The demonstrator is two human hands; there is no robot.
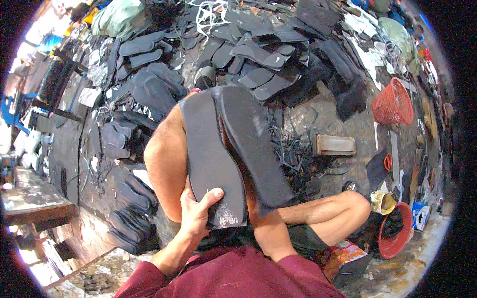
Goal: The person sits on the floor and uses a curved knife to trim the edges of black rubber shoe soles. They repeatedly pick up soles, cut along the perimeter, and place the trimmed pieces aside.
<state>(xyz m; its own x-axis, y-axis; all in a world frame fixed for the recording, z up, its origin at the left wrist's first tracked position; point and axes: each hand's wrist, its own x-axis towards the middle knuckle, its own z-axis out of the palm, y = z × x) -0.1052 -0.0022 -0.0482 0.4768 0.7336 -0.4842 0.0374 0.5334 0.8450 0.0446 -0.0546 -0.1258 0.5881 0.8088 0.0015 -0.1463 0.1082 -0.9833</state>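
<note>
Both soles (211, 144) could slip apart if left hand (195, 211), pinching one, slackens; right hand hidden, grip unclear

Dark, scuffed floor (303, 118); worn wooden table (39, 198) at left; bright light along upper left rim.

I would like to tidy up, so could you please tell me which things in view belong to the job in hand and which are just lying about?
Belong to the job:
dark sole-shaped piece held by the left hand
second sole-shaped piece beside it
probably the similar piled pieces ahead

Apparently just lying about:
red basket
pale rectangular block
red tub
</note>
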